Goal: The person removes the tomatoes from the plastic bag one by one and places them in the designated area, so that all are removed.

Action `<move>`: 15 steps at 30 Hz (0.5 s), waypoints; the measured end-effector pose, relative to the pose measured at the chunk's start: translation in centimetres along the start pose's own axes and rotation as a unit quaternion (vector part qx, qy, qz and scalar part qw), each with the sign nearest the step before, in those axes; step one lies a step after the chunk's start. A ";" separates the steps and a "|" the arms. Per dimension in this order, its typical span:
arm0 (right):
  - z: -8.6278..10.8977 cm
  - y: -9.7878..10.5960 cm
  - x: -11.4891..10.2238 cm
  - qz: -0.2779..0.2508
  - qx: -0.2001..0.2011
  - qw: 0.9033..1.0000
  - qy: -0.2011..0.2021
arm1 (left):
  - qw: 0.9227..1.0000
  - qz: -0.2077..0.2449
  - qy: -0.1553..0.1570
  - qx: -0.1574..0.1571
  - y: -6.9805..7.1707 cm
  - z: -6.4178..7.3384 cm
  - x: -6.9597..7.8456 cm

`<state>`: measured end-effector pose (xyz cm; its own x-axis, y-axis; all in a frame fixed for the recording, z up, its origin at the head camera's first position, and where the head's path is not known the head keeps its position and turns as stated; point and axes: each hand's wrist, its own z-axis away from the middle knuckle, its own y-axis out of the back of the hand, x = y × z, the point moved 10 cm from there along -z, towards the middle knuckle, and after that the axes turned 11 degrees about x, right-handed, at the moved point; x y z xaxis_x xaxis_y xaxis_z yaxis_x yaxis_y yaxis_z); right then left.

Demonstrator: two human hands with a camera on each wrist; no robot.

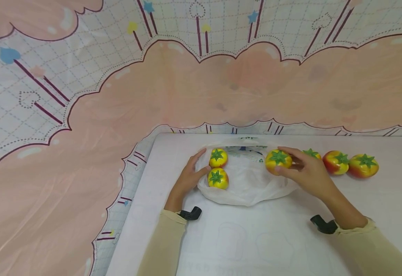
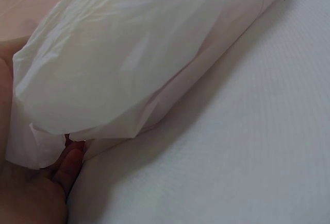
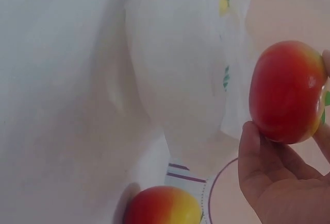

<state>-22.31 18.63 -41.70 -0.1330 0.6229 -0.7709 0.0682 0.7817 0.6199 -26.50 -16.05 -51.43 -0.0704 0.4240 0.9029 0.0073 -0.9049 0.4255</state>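
Observation:
A white plastic bag (image 1: 247,191) lies on the table with its mouth spread wide. Two red-and-yellow toy tomatoes with green leaf tops, an upper one (image 1: 218,158) and a lower one (image 1: 218,178), sit at the bag's left side. My left hand (image 1: 187,177) holds the bag's left edge, the thumb by the tomatoes; in the left wrist view the bag (image 2: 113,74) covers most of that hand. Over the right part of the bag's mouth, my right hand (image 1: 309,172) grips another toy tomato (image 1: 277,161) between thumb and fingers. Its red underside shows in the right wrist view.
Right of the bag, a row of toy tomatoes stands on the white table (image 1: 249,241): one partly hidden (image 1: 312,153) behind the right hand, a middle one (image 1: 335,162) and an end one (image 1: 363,166). A patterned cloth (image 1: 221,92) hangs behind the table.

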 end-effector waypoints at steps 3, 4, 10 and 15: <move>0.1 0.6 0.0 0.001 0.006 1.000 -0.003 | 1.000 -0.002 0.002 0.002 0.0 0.0 0.0; 0.2 0.7 0.0 -0.001 0.007 1.000 -0.004 | 1.000 -0.002 0.003 0.002 0.0 0.0 0.0; 0.4 1.7 0.3 -0.011 0.012 1.000 -0.005 | 1.000 -0.002 0.001 0.003 -0.1 0.0 -0.1; 0.6 2.4 0.7 -0.009 0.018 1.000 -0.010 | 1.000 -0.002 0.006 0.004 0.0 0.0 -0.2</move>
<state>-21.66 20.96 -40.80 -0.1148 0.6092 -0.7847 0.1025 0.7929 0.6006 -26.52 -16.08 -51.62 -0.0824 0.4265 0.9007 0.0157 -0.9031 0.4291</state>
